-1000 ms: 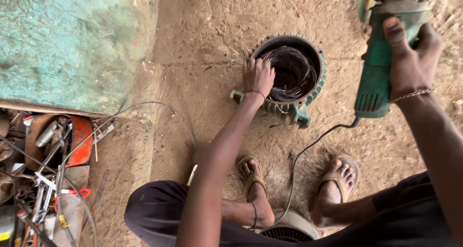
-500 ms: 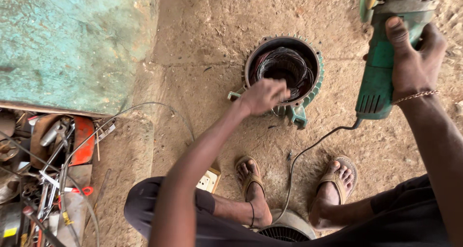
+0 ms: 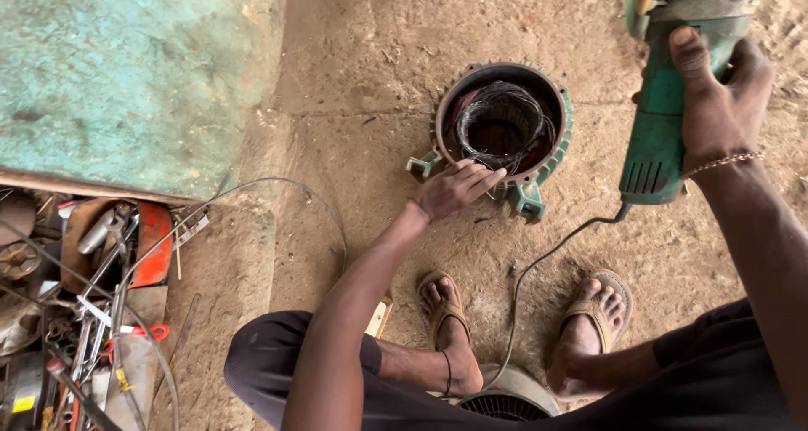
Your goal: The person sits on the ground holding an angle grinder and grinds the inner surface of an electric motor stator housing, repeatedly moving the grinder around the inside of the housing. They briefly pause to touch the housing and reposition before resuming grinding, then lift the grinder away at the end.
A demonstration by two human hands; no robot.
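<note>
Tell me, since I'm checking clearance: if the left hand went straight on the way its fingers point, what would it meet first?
The left hand points up-right at the near rim of the green motor housing. It would likely meet that rim first, then the dark wire coil inside; depth is unclear.

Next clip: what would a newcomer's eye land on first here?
The green motor housing standing open on the dirt floor, dark wire coils inside, with the left hand resting on its near rim. Top right, the right hand grips a green angle grinder, held above the ground. Tools clutter the lower left.
</note>
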